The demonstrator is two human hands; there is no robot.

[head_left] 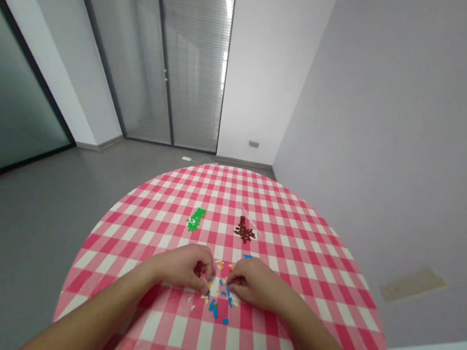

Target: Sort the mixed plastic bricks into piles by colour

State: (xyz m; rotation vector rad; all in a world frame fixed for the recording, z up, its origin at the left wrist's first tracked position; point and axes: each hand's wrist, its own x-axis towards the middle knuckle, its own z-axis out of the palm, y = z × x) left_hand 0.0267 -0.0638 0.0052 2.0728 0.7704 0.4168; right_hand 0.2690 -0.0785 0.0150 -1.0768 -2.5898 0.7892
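Note:
My left hand [189,266] is curled with thumb and fingertips close together at the left side of a scatter of small pieces that look like toy building bricks. My right hand [254,282] is pinched at the right side of the same scatter. What either pinch holds is too small to make out. Several blue bricks [213,309] lie between and just below the hands, with a single blue brick [225,321] nearest me. Pale yellow pieces [204,297] are mixed in among them. More blue pieces [247,256] show just beyond my right hand.
A pile of green pieces [196,219] lies farther back on the left, and a dark brown pile [245,230] on the right. All rest on a round table with a red-and-white checked cloth [131,253]. A wall [395,134] stands close on the right.

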